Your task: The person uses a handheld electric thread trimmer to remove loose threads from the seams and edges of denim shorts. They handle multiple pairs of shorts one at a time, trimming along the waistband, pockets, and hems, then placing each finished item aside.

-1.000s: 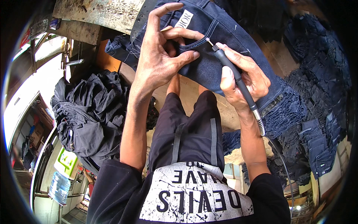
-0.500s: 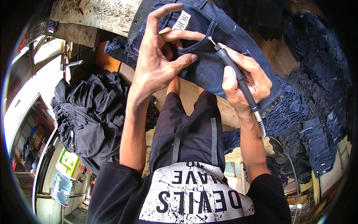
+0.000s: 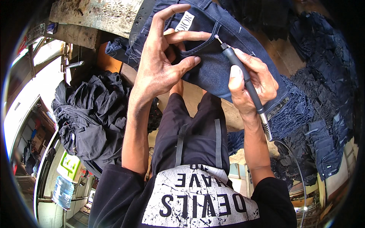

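Note:
A dark blue denim garment with a white printed label lies before me. My left hand holds it at a curved, stitched pocket edge. The index finger is raised, the middle finger stretches along the inside of that edge, and the thumb presses the cloth outside it. My right hand grips a black pen-shaped rotary tool like a pencil. Its small pale round tip is at the pocket edge, just beyond my middle fingertip; whether it touches the cloth I cannot tell. A spring sleeve and thin cable trail from its lower end.
A heap of black cloth lies at the left. More dark denim is piled along the right. A worn wooden board spans the upper left. Farther down on the left are a green plastic object and a clear water bottle.
My right hand has shifted slightly to the right with the rotary tool, and its tip has moved a little up along the pocket edge. My left hand stays almost in place.

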